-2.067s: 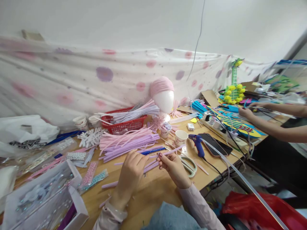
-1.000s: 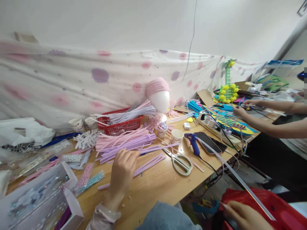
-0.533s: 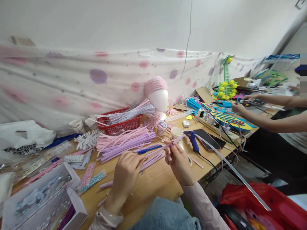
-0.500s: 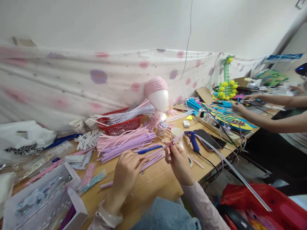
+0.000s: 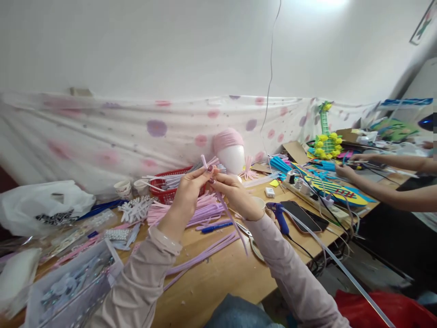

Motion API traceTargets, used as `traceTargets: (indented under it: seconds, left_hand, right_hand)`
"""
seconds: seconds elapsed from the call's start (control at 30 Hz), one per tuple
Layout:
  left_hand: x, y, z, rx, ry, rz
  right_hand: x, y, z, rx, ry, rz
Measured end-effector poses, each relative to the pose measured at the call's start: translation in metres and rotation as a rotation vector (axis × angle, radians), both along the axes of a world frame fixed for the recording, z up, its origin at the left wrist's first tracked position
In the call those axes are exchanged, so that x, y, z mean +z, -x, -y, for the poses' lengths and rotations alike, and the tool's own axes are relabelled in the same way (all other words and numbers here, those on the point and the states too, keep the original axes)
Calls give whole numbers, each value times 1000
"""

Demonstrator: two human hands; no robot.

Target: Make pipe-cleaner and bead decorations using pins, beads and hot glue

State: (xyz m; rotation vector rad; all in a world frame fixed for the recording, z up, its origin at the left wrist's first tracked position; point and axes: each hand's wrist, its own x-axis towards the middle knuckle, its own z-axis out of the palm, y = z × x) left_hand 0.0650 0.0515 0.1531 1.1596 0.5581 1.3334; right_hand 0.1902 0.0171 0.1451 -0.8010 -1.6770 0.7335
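Observation:
A lilac pipe cleaner (image 5: 232,219) is raised over the table, its lower end dangling toward the tabletop and a short end poking up above the fingers. My left hand (image 5: 191,189) pinches it near the top. Close against it, my right hand (image 5: 237,191) is also closed on the pipe cleaner; the fingertips nearly meet and partly hide the gripped spot. Loose lilac pipe cleaners (image 5: 210,250) lie on the table below. Behind the hands are a pile of pink and lilac pipe cleaners (image 5: 208,213), a blue pen (image 5: 216,227) and scissors (image 5: 245,229).
A red basket (image 5: 165,197) and a foam head with a pink cap (image 5: 228,141) stand behind. To the right are a blue glue gun (image 5: 280,218), a phone (image 5: 300,216) and a power strip (image 5: 316,198). A bead box (image 5: 114,273) sits left. Another person's hands (image 5: 346,171) work far right.
Both hands have risen and come together, lifting the pipe cleaner off the tabletop area. The camera view has tilted upward. Scissors and loose lilac pipe cleaners now show beneath.

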Motion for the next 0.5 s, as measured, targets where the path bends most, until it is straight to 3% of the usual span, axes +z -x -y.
traceTargets:
  seconds: [0.13, 0.3, 0.5]
  left_hand:
    - [-5, 19, -22, 194, 137, 97]
    - [1, 55, -51, 386, 252, 197]
    - [17, 92, -54, 400, 320, 358]
  right_hand:
    - [-24, -5, -4, 40, 221, 33]
    - [-59, -16, 3, 62, 326, 37]
    - [-85, -41, 34, 14, 369, 24]
